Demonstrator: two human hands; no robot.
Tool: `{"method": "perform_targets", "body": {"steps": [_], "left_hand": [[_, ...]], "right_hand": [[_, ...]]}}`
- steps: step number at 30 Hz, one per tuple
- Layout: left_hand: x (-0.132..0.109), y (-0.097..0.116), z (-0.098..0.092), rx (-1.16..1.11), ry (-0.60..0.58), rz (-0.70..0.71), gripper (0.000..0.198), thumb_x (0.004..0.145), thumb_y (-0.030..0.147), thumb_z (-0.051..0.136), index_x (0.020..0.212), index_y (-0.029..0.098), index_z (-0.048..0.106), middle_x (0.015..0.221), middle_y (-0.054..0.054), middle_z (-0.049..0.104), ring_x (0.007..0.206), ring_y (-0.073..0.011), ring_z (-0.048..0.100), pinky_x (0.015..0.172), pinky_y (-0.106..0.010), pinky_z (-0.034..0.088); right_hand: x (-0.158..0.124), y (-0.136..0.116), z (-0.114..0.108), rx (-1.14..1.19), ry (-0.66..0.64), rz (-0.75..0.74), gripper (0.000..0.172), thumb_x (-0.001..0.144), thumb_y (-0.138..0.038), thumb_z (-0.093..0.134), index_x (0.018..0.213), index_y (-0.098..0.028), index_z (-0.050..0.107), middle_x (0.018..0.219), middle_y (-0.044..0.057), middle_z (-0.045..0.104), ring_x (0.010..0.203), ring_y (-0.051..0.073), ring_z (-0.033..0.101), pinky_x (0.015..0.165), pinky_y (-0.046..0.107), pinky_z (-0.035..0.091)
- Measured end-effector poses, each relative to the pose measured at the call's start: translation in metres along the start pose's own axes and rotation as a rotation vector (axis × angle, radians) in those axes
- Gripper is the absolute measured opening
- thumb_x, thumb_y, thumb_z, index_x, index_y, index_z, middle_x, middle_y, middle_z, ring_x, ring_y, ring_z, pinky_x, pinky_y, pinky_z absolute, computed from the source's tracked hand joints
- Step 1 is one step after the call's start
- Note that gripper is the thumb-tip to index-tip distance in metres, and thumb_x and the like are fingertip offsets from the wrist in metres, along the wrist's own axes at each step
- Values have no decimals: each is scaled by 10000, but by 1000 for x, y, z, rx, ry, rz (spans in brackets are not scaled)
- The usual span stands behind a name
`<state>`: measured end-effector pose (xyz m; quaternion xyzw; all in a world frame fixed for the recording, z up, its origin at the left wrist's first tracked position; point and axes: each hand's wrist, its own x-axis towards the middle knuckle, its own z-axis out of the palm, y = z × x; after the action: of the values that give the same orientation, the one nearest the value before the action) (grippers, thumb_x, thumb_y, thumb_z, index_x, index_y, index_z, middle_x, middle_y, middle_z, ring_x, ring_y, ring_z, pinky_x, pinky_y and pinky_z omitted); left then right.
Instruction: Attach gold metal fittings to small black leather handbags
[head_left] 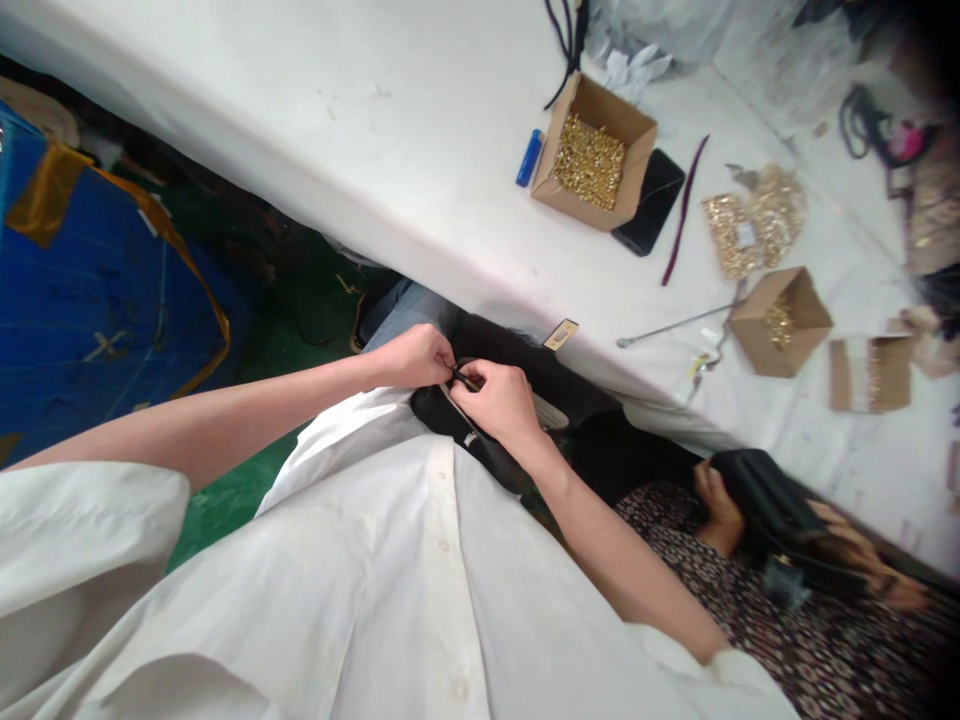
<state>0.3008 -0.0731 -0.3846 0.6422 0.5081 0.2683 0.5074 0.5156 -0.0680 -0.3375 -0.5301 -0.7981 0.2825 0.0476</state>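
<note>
My left hand [412,357] and my right hand [501,400] meet over my lap, just below the white table's edge [420,240]. Both are pinched together on a small dark part [459,376] of a black bag [525,400] that lies on my lap. What the fingertips grip is too small to name. My white shirt fills the lower view.
On the table stand an open cardboard box of gold fittings [592,155], a blue lighter [529,157], a black phone-like slab [649,203], two smaller boxes [780,322] and loose gold pieces [754,220]. Another person's hand [716,505] holds black material at the right. A blue bundle [90,290] lies left.
</note>
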Motion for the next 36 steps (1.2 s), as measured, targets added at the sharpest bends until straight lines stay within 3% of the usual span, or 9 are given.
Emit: {"method": "perform_targets", "body": {"steps": [8, 13, 19, 25, 31, 36], "left_hand": [[-4, -4, -2, -29, -7, -20, 203, 763, 205, 695, 843, 130, 866, 637, 1, 696, 642, -147, 585, 562, -276, 354], [-6, -3, -4, -66, -9, -57, 197, 764, 225, 714, 847, 131, 866, 671, -11, 718, 673, -164, 620, 566, -271, 370], [-11, 1, -8, -159, -49, -81, 184, 778, 246, 734, 860, 136, 857, 703, -10, 744, 679, -164, 651, 569, -241, 408], [-15, 1, -11, -256, -127, -108, 220, 818, 283, 727, 921, 145, 864, 781, -26, 799, 702, -174, 692, 598, -235, 462], [-11, -1, -13, -172, -127, -63, 144, 781, 253, 727, 812, 144, 816, 686, -11, 724, 651, -157, 623, 537, -240, 361], [-9, -2, -13, -125, -133, -30, 151, 775, 233, 708, 829, 146, 819, 685, -2, 710, 646, -150, 606, 545, -250, 360]], "right_hand": [[15, 7, -2, 27, -130, -141, 130, 905, -208, 751, 976, -230, 857, 959, 68, 856, 885, 280, 804, 766, 320, 532], [15, 9, 1, 93, -116, -199, 130, 898, -175, 729, 954, -207, 842, 910, 63, 840, 838, 260, 795, 742, 321, 510], [6, 11, 5, 209, -54, -216, 195, 891, -152, 715, 1027, -188, 851, 978, 55, 850, 829, 233, 782, 740, 308, 528], [7, 13, 8, 278, -89, -175, 184, 905, -166, 716, 1028, -177, 853, 956, 48, 849, 835, 233, 780, 713, 299, 536], [10, 14, 3, 301, -142, -182, 181, 907, -168, 709, 1006, -177, 859, 908, 22, 839, 778, 209, 755, 660, 281, 495], [13, 18, -4, 325, -244, -181, 180, 958, -221, 711, 1060, -181, 853, 964, 20, 848, 811, 207, 758, 715, 286, 520]]}}
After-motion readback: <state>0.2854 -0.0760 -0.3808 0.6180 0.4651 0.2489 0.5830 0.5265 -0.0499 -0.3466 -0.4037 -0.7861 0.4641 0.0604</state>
